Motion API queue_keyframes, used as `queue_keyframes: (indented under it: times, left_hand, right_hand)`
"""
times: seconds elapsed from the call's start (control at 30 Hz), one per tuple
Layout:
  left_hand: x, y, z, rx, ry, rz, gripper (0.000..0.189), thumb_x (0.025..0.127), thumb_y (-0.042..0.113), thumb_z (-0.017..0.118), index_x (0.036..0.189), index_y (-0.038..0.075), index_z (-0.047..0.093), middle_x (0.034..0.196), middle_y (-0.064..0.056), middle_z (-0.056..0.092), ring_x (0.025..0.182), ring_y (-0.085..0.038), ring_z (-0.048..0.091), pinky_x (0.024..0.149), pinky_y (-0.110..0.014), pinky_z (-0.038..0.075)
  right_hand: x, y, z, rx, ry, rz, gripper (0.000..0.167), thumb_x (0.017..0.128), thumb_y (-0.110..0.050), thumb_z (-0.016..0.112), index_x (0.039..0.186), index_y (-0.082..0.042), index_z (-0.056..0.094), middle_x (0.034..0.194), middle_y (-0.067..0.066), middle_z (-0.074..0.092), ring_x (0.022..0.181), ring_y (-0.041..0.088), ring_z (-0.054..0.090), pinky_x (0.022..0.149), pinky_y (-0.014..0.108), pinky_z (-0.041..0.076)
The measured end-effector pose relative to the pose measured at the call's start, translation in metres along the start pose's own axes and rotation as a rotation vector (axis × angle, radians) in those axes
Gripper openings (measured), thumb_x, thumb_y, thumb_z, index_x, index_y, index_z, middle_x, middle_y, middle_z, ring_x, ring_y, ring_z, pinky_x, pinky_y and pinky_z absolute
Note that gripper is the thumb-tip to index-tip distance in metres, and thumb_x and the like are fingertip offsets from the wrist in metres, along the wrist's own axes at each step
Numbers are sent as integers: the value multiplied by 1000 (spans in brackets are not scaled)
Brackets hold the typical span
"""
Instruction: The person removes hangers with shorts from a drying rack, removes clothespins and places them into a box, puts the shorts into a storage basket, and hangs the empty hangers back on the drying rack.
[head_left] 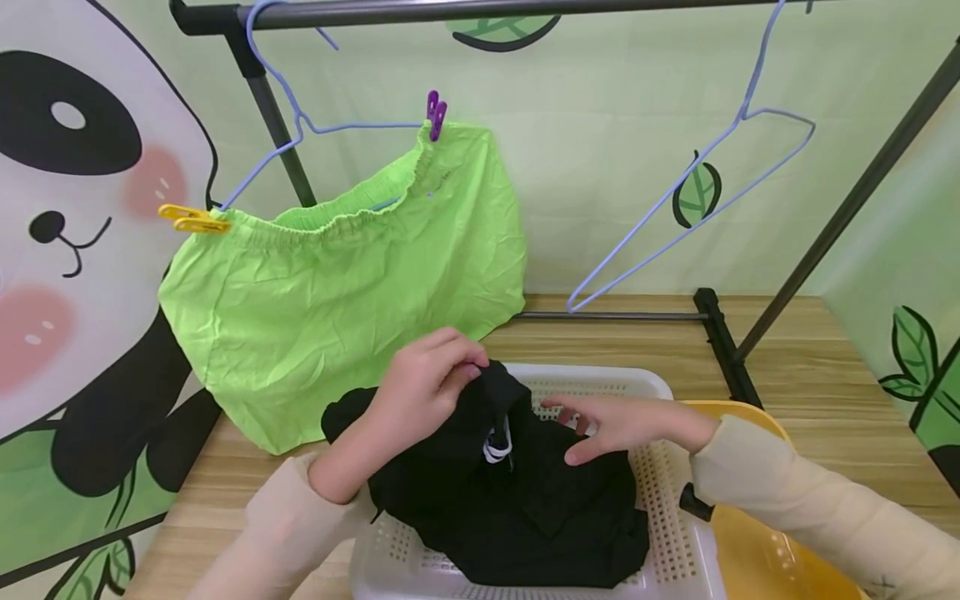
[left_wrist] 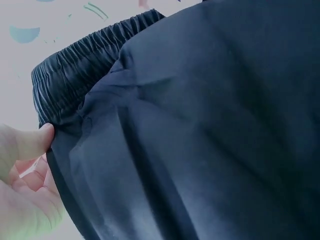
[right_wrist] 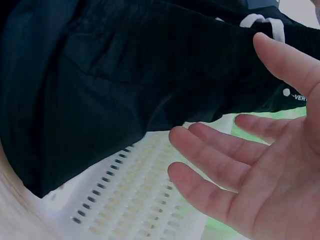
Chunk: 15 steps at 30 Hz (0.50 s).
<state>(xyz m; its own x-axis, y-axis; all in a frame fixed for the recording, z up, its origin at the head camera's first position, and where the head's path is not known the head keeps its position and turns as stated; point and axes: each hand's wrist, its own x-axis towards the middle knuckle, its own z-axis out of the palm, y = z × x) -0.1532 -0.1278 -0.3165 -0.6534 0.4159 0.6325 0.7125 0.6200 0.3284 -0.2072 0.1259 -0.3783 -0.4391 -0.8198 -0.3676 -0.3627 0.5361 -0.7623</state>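
Black shorts (head_left: 510, 521) with an elastic waistband (left_wrist: 75, 65) and a white drawstring (head_left: 495, 452) lie bunched over a white basket (head_left: 652, 383). My left hand (head_left: 422, 383) pinches the shorts at the waistband, lifting that part above the rest. In the left wrist view its thumb sits on the cloth's edge, just below the gathered band. The right hand (head_left: 618, 423) hovers over the right side of the shorts, fingers spread and holding nothing. Small white lettering shows on the cloth in the right wrist view, beside my right thumb (right_wrist: 285, 62).
Green shorts (head_left: 360, 300) hang at left from a blue hanger, with a yellow clothespin (head_left: 193, 219) and a purple clothespin (head_left: 436, 117) at the waist. A bare blue hanger (head_left: 693, 171) hangs right on the dark rack rail (head_left: 525, 10). An orange basin (head_left: 765, 542) stands beside the basket.
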Motion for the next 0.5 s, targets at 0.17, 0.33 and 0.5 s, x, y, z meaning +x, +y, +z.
queue_keyframes:
  times: [0.17, 0.33, 0.5]
  left_hand:
    - [16, 15, 4, -52, -67, 56, 7, 80, 2, 61, 80, 9, 63, 78, 0, 59, 72, -9, 55, 66, -21, 46]
    - [29, 29, 9, -93, -112, 125, 6, 82, 3, 59, 82, 8, 63, 80, -1, 58, 74, -9, 55, 69, -19, 46]
    - [39, 41, 12, -107, -99, 212, 7, 82, 2, 59, 81, 8, 63, 80, -1, 59, 74, -9, 54, 67, -17, 45]
  right_hand:
    - [-2, -1, -4, -13, 48, -109, 72, 83, -26, 60, 138, -1, 20, 134, 17, 35, 111, 30, 44, 90, 43, 40]
    - [-3, -1, -7, -7, 41, -185, 60, 81, -22, 63, 129, -4, 33, 126, 9, 44, 106, 13, 44, 91, 33, 40]
    - [-7, 1, -8, 29, 38, -179, 55, 78, -18, 66, 123, -1, 38, 118, 8, 47, 100, 10, 43, 89, 23, 37]
